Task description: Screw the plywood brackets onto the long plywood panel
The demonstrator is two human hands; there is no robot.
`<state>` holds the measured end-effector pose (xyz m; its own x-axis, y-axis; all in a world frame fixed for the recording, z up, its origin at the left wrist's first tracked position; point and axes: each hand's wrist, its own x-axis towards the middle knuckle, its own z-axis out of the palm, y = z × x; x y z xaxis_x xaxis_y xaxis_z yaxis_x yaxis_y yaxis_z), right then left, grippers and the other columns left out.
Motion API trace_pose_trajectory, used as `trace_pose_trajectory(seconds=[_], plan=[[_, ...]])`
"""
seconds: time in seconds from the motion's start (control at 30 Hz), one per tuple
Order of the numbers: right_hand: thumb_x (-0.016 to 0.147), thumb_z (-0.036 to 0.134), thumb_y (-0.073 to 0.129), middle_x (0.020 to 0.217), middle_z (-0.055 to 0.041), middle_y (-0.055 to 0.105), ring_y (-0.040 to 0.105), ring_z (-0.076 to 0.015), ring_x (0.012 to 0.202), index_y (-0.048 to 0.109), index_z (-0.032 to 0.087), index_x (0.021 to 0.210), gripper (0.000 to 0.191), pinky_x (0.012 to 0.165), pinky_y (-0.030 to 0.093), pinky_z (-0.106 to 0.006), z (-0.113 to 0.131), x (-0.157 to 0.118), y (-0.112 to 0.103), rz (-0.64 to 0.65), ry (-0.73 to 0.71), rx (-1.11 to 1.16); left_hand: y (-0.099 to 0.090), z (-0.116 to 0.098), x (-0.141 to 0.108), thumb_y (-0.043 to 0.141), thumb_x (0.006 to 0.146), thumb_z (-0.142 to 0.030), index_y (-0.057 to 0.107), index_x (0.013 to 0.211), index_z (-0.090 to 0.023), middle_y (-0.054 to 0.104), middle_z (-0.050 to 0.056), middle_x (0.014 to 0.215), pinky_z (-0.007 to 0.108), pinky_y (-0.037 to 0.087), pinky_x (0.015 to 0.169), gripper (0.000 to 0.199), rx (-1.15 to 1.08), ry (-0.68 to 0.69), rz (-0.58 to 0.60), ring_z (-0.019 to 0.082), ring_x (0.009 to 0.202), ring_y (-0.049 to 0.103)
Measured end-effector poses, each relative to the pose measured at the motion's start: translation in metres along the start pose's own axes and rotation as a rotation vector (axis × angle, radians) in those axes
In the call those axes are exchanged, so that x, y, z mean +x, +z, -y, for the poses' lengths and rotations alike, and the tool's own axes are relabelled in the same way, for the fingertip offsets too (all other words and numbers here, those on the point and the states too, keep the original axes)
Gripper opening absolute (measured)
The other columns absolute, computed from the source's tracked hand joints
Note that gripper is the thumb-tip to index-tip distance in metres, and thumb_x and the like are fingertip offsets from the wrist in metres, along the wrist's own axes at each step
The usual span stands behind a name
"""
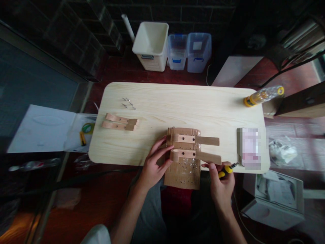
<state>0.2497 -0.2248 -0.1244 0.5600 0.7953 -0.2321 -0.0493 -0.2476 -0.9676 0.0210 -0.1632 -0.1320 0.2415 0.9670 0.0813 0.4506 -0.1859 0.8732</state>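
A piece of cardboard point(186, 174) with small holes lies at the table's front edge, partly overhanging it. Across it rest two tan straps, an upper one point(208, 140) and a lower one point(209, 158), each with a looped left end and two dark holes. My left hand point(154, 164) has its fingers apart at the cardboard's left edge, fingertips by the looped ends. My right hand point(222, 179) is closed around a yellow and black screwdriver point(225, 171), whose tip points right; its fingers are close to the lower strap's right end.
Two similar straps point(119, 122) and several small metal screws point(129, 103) lie on the table's left part. A clear bottle with a yellow base point(262, 96) is at the back right corner. A blurred-out pack point(250, 147) sits at the right. Bins point(152, 61) stand behind the table point(177, 98).
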Motion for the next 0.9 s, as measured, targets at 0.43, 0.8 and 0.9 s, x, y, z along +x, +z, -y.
trace_pose_trajectory(seconds=[0.43,0.8,0.9], plan=[[0.078,0.038,0.075,0.095,-0.0045,0.069,0.069,-0.0214,0.09,0.048,0.023,0.088,0.032,0.082,0.056,-0.041,0.002,-0.006,0.003,-0.043,0.008,0.102,-0.004,-0.014,-0.007,0.073,0.084,-0.039,0.046,0.141,-0.028,0.034,0.011,0.157,0.052,0.032,0.119,0.064,-0.082,-0.023,0.034,0.031,0.147,0.031],[0.083,0.042,0.069,0.126,-0.0144,0.067,0.064,-0.0265,0.115,0.052,0.02,0.097,0.031,0.094,0.054,-0.048,0.007,-0.018,-0.005,-0.159,-0.079,0.283,-0.012,-0.016,-0.02,0.046,0.096,-0.057,0.052,0.124,-0.019,0.051,0.018,0.14,0.04,0.051,0.097,0.047,-0.315,-0.006,-0.451,0.025,0.125,0.056],[0.083,0.045,0.068,0.125,-0.0137,0.067,0.063,-0.0263,0.117,0.056,0.019,0.099,0.033,0.098,0.052,-0.046,0.009,-0.024,-0.005,-0.177,-0.067,0.288,-0.02,-0.031,-0.015,0.05,0.097,-0.048,0.057,0.109,-0.02,0.06,0.014,0.126,0.033,0.054,0.089,0.031,-0.364,-0.026,-0.658,0.02,0.111,0.063]])
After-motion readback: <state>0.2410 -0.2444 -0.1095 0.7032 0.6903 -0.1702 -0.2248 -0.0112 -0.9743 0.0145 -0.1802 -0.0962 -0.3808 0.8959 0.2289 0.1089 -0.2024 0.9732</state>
